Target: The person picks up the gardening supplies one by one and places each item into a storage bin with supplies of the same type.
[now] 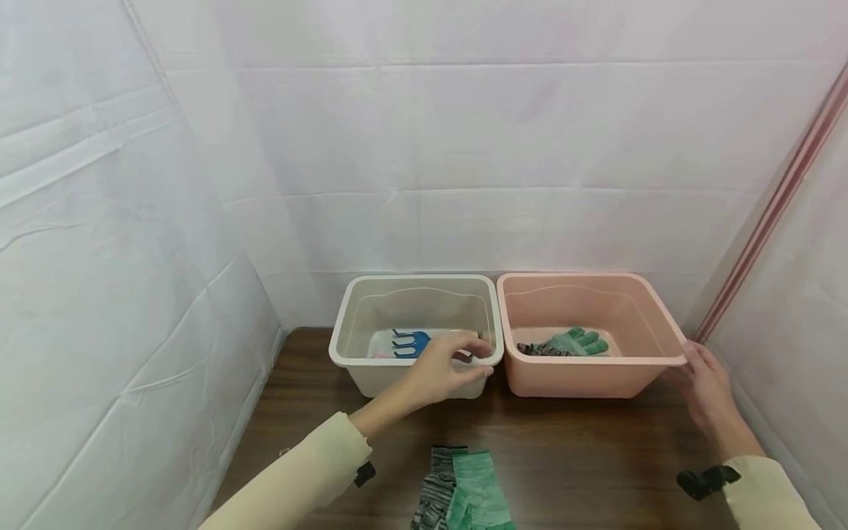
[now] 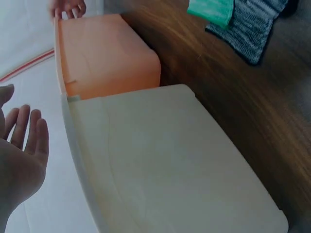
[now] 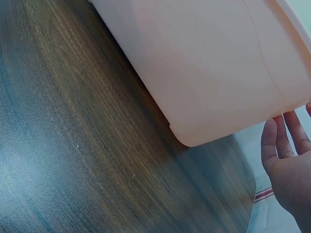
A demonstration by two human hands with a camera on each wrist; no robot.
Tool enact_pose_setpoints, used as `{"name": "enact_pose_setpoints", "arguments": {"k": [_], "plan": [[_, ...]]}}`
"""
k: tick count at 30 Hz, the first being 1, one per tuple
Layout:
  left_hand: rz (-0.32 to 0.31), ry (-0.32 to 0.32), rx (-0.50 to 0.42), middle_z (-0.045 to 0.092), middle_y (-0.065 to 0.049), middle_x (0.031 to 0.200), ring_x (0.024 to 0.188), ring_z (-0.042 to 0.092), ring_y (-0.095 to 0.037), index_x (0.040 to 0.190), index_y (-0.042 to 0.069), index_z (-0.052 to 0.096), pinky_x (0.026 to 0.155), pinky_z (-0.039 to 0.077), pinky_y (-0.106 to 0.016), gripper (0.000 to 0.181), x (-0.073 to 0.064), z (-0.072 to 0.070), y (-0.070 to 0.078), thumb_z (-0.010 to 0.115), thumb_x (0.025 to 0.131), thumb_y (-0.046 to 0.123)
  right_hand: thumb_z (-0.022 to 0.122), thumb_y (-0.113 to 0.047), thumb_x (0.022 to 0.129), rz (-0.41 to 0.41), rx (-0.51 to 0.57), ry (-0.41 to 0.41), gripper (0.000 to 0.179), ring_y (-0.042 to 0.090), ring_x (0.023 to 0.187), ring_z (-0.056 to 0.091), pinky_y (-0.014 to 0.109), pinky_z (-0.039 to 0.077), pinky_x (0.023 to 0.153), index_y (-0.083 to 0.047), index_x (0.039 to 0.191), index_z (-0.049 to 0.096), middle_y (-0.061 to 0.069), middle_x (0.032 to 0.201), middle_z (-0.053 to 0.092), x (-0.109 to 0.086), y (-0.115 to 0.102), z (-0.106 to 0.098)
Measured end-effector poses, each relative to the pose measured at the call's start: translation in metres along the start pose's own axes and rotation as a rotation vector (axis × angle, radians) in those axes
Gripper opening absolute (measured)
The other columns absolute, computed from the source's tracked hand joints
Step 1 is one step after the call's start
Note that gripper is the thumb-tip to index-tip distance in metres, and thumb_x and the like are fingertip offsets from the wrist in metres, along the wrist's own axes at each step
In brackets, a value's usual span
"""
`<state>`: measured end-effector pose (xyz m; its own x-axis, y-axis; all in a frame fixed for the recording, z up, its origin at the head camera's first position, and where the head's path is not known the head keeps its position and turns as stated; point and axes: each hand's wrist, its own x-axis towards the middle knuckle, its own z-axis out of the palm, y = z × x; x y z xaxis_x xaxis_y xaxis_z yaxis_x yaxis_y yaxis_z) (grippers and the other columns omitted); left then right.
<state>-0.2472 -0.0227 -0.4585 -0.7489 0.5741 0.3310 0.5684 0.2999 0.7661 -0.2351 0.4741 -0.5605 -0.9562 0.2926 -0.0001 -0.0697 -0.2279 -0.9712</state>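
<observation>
My left hand (image 1: 440, 370) hovers at the front right of the white bin (image 1: 414, 279), fingers loosely bent and nothing between them. In the left wrist view its fingers (image 2: 30, 133) stand apart from the bin's rim. Inside that bin lies a blue rake-like tool (image 1: 411, 343), partly behind the hand. My right hand (image 1: 709, 390) holds the right end of the pink bin (image 1: 576, 377) by its rim, with fingertips against the outer wall in the right wrist view. A green knitted glove (image 1: 578, 341) and a dark striped knitted piece (image 1: 543, 350) lie in the pink bin.
Both bins stand side by side at the back of the dark wooden table (image 1: 596, 449). Near its front lie a green knitted glove (image 1: 477, 489) and a dark mottled knitted one (image 1: 437, 486), overlapping. White sheeting (image 1: 464, 147) hangs behind and along both sides.
</observation>
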Motion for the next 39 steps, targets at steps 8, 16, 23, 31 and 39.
{"name": "enact_pose_setpoints", "arguments": {"k": [8, 16, 23, 31, 39], "plan": [[-0.035, -0.129, 0.008, 0.073, 0.000, 0.124, 0.116, 0.067, -0.013, 0.128, 0.016, 0.072, 0.098, 0.058, -0.035, 0.037, -0.020, 0.002, 0.001, 0.083, 0.096, 0.031, 0.058, -0.036, 0.111, 0.015, -0.049, 0.029, 0.038, 0.004, 0.111, 0.061, 0.022, 0.059, 0.079, -0.017, 0.143, 0.057, -0.013, 0.124, 0.063, 0.002, 0.001, -0.001], [-0.074, -0.188, -0.009, 0.070, 0.003, 0.129, 0.119, 0.065, -0.011, 0.133, 0.020, 0.069, 0.100, 0.057, -0.034, 0.043, -0.037, 0.015, -0.011, 0.084, 0.094, 0.029, 0.058, -0.038, 0.110, 0.016, -0.075, 0.048, 0.037, 0.004, 0.110, 0.061, 0.020, 0.058, 0.078, -0.019, 0.143, 0.058, -0.013, 0.124, 0.063, 0.000, 0.002, 0.000], [-0.054, -0.233, -0.015, 0.071, 0.002, 0.125, 0.117, 0.065, -0.009, 0.131, 0.017, 0.070, 0.102, 0.055, -0.031, 0.042, -0.051, 0.034, -0.029, 0.085, 0.094, 0.029, 0.058, -0.040, 0.110, 0.021, -0.073, 0.039, 0.040, 0.005, 0.115, 0.059, 0.020, 0.058, 0.078, -0.019, 0.145, 0.056, -0.012, 0.129, 0.061, 0.001, 0.002, 0.000], [-0.122, -0.361, -0.038, 0.069, -0.003, 0.129, 0.118, 0.064, -0.011, 0.136, 0.014, 0.067, 0.100, 0.056, -0.030, 0.046, -0.066, 0.048, -0.038, 0.085, 0.094, 0.023, 0.055, -0.043, 0.111, 0.005, -0.111, 0.031, 0.044, 0.004, 0.116, 0.058, 0.019, 0.057, 0.079, -0.020, 0.148, 0.054, -0.006, 0.138, 0.057, -0.001, 0.001, 0.002], [-0.170, -0.454, -0.075, 0.068, -0.005, 0.133, 0.121, 0.065, -0.014, 0.138, 0.011, 0.065, 0.102, 0.055, -0.032, 0.049, -0.077, 0.063, -0.047, 0.085, 0.094, 0.021, 0.056, -0.043, 0.110, 0.015, -0.087, 0.042, 0.044, 0.005, 0.115, 0.059, 0.021, 0.059, 0.080, -0.019, 0.147, 0.055, -0.006, 0.138, 0.058, 0.000, 0.004, 0.000]]}}
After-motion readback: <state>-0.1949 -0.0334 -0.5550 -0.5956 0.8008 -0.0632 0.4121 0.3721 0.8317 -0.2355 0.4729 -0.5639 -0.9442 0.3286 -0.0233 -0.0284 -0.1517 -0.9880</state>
